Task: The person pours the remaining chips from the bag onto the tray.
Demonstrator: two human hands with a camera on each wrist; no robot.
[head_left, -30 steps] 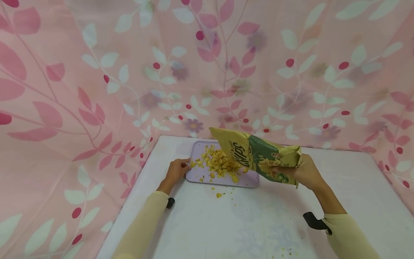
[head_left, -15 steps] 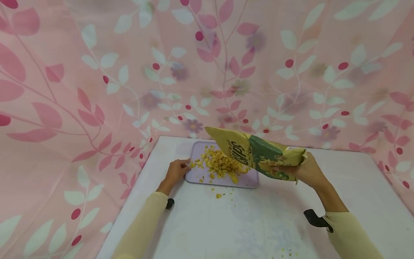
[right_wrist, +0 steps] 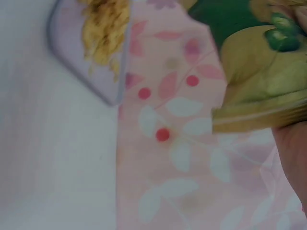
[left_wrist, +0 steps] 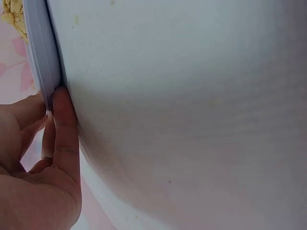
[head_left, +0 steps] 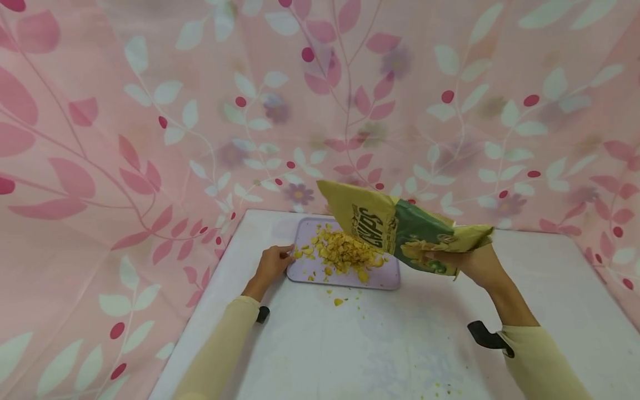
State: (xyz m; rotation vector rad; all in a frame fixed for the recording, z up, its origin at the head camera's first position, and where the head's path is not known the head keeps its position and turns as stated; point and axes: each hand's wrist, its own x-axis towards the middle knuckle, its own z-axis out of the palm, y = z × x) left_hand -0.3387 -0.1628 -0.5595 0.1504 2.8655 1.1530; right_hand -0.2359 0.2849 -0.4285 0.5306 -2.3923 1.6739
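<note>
The bag [head_left: 400, 236] is held by the right hand [head_left: 480, 268], with the fingers closed round its right end. It is tilted in the air, its left end above the right part of the tray [head_left: 301, 273]; whether anything is left inside cannot be told. The tray rests flat on the table [head_left: 320, 350], and its left edge is pinched by the left hand [head_left: 273, 263], thumb and fingers set on either side of the rim, as the left wrist view shows. The chips [head_left: 340, 253] are heaped mostly in the middle of the tray, and part of the heap is hidden by the bag.

A loose chip [head_left: 338, 302] and scattered crumbs [head_left: 448, 392] are seen on the table, so further spilling is judged the main risk. It could be caused by the bag being swung or shaken with its end past the tray's near or right edge. The heap could be toppled toward the rim if more were dropped on one spot. The tray could be tipped if its edge were lifted by the left hand, since its right side is unsupported by any hand.
</note>
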